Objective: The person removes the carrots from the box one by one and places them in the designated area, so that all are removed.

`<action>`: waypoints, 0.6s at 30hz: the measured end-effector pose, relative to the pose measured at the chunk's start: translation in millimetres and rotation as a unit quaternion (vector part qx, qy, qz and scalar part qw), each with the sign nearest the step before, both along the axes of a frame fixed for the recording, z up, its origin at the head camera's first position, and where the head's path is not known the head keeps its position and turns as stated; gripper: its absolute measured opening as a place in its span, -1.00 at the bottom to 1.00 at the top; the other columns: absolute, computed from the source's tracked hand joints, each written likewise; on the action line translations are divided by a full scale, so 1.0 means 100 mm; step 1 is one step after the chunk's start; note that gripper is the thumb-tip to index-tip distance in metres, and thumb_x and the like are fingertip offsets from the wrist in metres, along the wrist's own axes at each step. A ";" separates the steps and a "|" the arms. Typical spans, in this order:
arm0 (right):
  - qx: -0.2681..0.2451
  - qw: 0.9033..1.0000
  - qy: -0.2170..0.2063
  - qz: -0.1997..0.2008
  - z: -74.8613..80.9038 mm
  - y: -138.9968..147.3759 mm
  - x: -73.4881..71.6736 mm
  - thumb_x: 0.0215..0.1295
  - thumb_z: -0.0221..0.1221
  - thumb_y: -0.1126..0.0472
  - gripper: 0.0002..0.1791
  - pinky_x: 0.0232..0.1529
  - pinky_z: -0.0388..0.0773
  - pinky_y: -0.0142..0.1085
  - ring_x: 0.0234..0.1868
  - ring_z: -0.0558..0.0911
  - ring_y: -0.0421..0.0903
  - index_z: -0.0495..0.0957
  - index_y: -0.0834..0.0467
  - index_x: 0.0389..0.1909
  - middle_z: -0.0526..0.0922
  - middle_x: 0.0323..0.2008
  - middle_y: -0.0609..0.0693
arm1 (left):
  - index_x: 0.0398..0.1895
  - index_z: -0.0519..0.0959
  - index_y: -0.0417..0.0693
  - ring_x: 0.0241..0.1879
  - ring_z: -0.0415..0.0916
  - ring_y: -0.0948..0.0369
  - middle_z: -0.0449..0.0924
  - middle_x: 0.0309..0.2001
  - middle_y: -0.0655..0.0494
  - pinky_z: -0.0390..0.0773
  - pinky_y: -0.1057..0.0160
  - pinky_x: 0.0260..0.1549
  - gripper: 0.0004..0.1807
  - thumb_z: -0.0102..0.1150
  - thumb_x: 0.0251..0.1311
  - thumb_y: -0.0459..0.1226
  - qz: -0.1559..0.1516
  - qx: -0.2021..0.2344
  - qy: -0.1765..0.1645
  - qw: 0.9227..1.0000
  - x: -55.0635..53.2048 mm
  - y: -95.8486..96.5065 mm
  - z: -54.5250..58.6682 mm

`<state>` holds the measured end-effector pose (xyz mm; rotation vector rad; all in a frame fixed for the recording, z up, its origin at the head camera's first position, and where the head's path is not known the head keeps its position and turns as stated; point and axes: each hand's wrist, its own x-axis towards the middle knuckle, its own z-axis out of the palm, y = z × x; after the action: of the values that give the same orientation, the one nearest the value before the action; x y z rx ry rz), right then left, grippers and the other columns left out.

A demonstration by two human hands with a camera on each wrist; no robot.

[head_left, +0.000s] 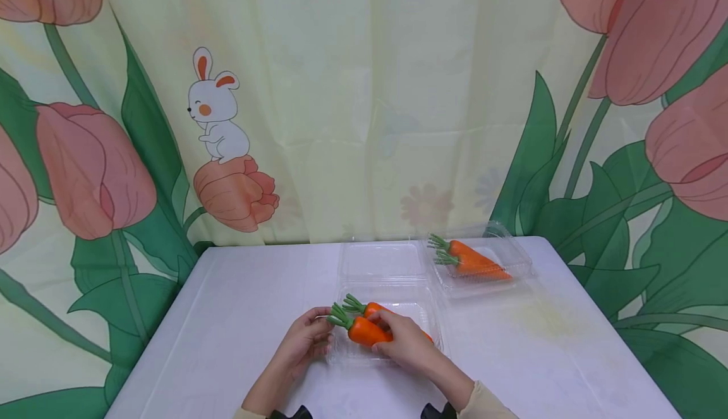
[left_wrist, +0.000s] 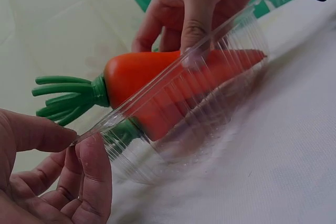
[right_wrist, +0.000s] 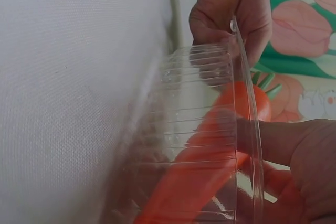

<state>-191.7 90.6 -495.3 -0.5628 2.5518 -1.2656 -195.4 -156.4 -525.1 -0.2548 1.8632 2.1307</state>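
A clear plastic clamshell box [head_left: 425,302] lies with its lid folded back on the table. Between thumb and fingers my left hand [head_left: 307,340] pinches the box's left rim, plainest in the left wrist view. My right hand [head_left: 406,343] holds an orange toy carrot [head_left: 364,332] with green leaves [left_wrist: 68,95] over the box, its thumb across the carrot's side. The carrot's tip reaches down inside the box wall [right_wrist: 205,114] in the right wrist view. Behind it, a second carrot [head_left: 375,308] sits in the box, partly hidden by the first.
At the back right of the white-covered table [head_left: 239,305] stands another clear box [head_left: 517,251] with two carrots [head_left: 478,264] in it. A curtain [head_left: 330,90] printed with tulips and a rabbit hangs behind the table.
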 end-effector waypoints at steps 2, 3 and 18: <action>0.000 1.000 0.001 -0.002 0.00 0.00 -0.01 0.13 0.46 0.32 -0.47 0.11 0.59 0.05 -0.05 0.64 -0.01 0.58 0.13 0.16 0.71 -0.02 0.03 | 0.30 0.40 -0.27 -0.39 0.57 0.26 0.63 -0.18 0.08 0.63 0.36 -0.42 -0.50 0.25 0.35 -0.30 -0.001 -0.003 0.002 1.000 0.00 0.00 0.00; -0.001 1.000 0.001 -0.003 0.01 0.00 -0.01 0.13 0.46 0.32 -0.47 0.11 0.59 0.06 -0.05 0.64 -0.01 0.58 0.13 0.16 0.71 -0.02 0.04 | 0.30 0.39 -0.28 -0.39 0.56 0.26 0.63 -0.18 0.07 0.63 0.36 -0.42 -0.50 0.24 0.36 -0.30 -0.002 -0.004 0.002 1.000 0.00 0.00 0.00; -0.028 0.999 -0.007 -0.019 0.11 0.05 -0.07 0.20 0.42 0.34 -0.51 0.17 0.58 0.19 0.01 0.68 0.13 0.55 0.11 0.16 0.70 0.01 0.11 | 0.31 0.42 -0.28 -0.39 0.54 0.24 0.56 -0.19 0.07 0.62 0.35 -0.42 -0.52 0.22 0.38 -0.30 0.003 -0.015 0.000 1.000 0.01 0.01 0.00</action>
<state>-198.6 95.7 -484.0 -0.5167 2.5340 -1.3521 -194.4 -155.5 -525.3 -0.2660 1.8979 2.1080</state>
